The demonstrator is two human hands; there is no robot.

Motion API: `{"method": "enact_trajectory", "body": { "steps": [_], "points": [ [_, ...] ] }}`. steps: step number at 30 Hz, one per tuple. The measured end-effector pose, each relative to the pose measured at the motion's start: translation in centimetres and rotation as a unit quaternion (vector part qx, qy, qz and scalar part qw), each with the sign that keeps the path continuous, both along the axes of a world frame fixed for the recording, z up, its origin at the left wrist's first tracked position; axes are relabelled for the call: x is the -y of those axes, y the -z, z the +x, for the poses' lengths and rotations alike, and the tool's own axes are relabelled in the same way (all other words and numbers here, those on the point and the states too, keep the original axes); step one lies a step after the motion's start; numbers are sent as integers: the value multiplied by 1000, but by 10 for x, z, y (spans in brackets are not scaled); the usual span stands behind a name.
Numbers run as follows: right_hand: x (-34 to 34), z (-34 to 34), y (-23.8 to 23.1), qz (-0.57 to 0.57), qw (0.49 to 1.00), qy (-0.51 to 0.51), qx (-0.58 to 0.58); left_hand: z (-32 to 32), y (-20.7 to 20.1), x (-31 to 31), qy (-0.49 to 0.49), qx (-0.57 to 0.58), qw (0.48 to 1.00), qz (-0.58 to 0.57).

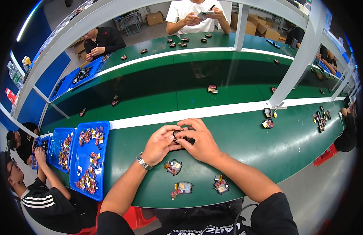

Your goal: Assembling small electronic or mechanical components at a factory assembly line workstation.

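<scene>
Over the green bench top, my left hand [160, 145] and my right hand [201, 141] meet around a small black device housing [176, 133]. Fingers of both hands wrap it and cover most of it, so its inside is hidden. Below my hands lie three open small electronic housings with dark rims: one [174, 167] just under my left wrist, another [185, 187] nearer the bench edge with a reddish circuit board beside it, and a third [221, 186] by my right forearm with a yellow-and-silver part at its top.
At left, a blue tray [107, 156] holds many small reddish boards; another blue tray [52, 150] adjoins it, close to a seated co-worker [42, 196]. A grey metal post [293, 72] rises at right near two housings [268, 123]. Beyond the white rail, a dark green belt [150, 103] carries scattered parts.
</scene>
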State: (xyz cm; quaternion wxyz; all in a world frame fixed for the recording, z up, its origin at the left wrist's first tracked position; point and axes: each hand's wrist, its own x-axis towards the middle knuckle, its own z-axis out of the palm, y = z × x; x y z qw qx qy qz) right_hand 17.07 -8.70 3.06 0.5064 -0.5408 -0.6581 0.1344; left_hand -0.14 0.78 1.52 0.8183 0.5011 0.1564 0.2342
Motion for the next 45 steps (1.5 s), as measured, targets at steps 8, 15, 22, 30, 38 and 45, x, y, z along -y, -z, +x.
{"method": "enact_trajectory", "body": {
  "steps": [8,15,22,30,38,45],
  "points": [
    [-2,-3,5,0,1000,3,-16,1,4,5,-16,21,1000,-9],
    [5,-4,-7,50,998,17,23,-1,2,2,11,49,999,-5],
    [7,-4,-1,57,998,28,19,-1,3,1,19,49,998,-21],
    [3,-4,4,14,999,-14,-37,4,6,5,-8,62,998,-15],
    [0,0,-1,22,999,-23,33,2,4,4,-48,34,998,-13],
    [-8,1,-1,150,979,20,137,4,0,5,-41,23,998,-32]
  ]
}}
